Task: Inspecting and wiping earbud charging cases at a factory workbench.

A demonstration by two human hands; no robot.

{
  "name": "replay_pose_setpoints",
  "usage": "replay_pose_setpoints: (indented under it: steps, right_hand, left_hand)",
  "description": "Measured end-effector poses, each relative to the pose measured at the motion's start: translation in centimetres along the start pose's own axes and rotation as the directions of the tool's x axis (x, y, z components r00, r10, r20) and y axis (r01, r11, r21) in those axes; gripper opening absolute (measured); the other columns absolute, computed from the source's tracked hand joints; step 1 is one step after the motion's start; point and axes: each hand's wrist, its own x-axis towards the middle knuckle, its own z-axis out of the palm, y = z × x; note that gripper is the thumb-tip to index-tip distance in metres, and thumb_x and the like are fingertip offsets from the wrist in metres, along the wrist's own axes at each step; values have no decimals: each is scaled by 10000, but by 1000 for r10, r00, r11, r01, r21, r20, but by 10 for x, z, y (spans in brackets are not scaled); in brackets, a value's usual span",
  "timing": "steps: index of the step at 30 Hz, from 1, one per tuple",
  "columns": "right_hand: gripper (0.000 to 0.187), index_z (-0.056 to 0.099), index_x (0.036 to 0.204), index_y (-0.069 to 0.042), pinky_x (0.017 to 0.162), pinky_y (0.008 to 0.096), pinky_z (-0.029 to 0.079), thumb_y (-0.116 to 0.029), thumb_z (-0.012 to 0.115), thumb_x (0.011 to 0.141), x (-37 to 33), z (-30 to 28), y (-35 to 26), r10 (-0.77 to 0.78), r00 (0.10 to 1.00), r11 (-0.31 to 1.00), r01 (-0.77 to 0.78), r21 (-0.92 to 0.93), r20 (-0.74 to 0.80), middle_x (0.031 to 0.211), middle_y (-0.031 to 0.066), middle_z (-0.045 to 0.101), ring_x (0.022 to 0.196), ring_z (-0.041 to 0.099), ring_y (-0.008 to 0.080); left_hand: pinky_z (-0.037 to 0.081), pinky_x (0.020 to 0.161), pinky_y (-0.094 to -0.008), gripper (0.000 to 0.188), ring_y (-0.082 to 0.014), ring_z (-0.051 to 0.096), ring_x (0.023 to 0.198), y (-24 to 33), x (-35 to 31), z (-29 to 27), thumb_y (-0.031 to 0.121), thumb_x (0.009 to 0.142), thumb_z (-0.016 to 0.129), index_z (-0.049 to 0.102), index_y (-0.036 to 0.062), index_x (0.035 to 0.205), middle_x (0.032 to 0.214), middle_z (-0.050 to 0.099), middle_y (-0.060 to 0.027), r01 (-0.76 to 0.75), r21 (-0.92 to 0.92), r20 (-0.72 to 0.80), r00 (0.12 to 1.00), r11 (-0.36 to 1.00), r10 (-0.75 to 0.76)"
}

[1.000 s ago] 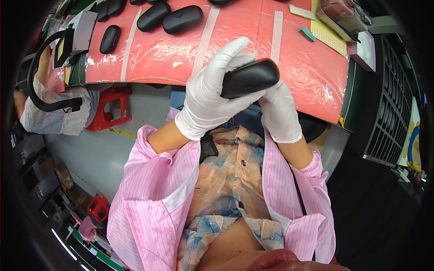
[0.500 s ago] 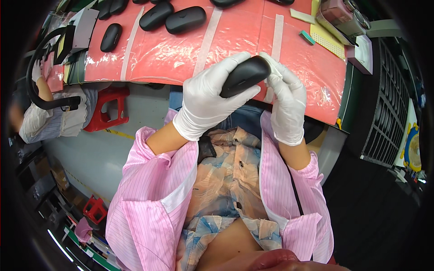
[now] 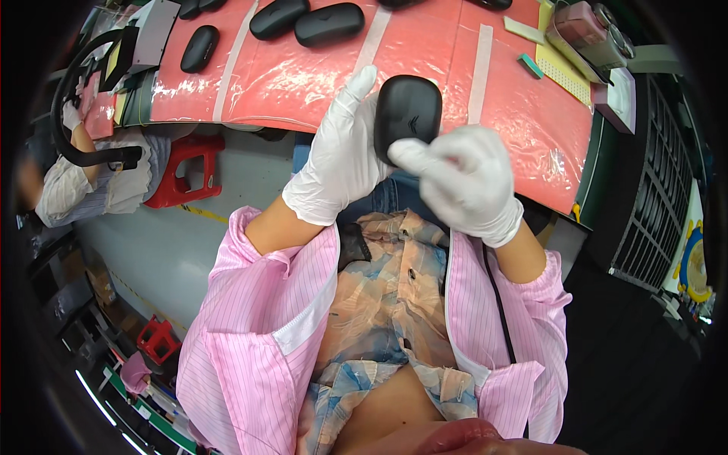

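Note:
My left hand (image 3: 339, 155), in a white glove, holds a smooth black rounded case (image 3: 408, 114) near the table's front edge. Its thumb points up and away from the case, and the other fingers are hidden behind it. The case stands lengthwise with a broad face turned up, showing a small mark. My right hand (image 3: 472, 178), also gloved in white, is at the lower right of the case. Its index finger lies over the lower edge, while the other fingers curl in. Motion blurs this hand slightly, and anything inside the curled fingers cannot be made out.
Similar black cases (image 3: 329, 25) lie on the red plastic-covered table (image 3: 531, 129). A small green block (image 3: 530, 66) and a container (image 3: 584, 34) sit at right. A black curved tube (image 3: 57, 114) rises at left, near another person and a red stool (image 3: 189, 171).
The case has turned from slanted to upright, its broad face now in view. My left thumb has come off it. My right hand has moved from its far end down to its lower edge.

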Motion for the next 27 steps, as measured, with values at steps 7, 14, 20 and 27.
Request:
replay_pose_setpoints:
  steps: [7,14,20,27]
  right_hand:
    - [405,747,989,-98,617,295,423,113,637,661,-21,18,13,56,976,984,-19,177,-208,830,22,589,686,543,168]
    - [371,732,1002,-87,613,297,417,101,672,688,-32,36,2,37,951,978,29,207,-307,827,16,602,702,542,162]
    - [303,686,1111,-7,782,270,450,27,511,867,8,-17,19,410,891,901,-363,239,-194,947,74,647,840,579,157]
    - [410,746,1027,-90,707,298,455,69,569,693,13,0,11,52,998,954,-42,296,-26,778,24,558,707,543,185]
  left_hand:
    - [526,960,-420,522,-241,611,1129,-9,4,4,453,999,454,525,19,1281,1177,630,-125,-91,-50,54,994,995,93]
    - [513,814,-312,501,-121,585,927,-13,6,21,432,997,478,447,86,1358,1024,599,-36,-297,61,-82,950,953,301]
    - [532,707,-280,507,-114,631,771,-14,18,1,534,941,527,621,43,1030,858,642,-14,-162,218,-59,982,962,178]
    - [558,608,-296,591,-166,635,690,-14,20,25,599,910,537,597,25,1036,817,628,-63,-121,8,-390,914,993,115]
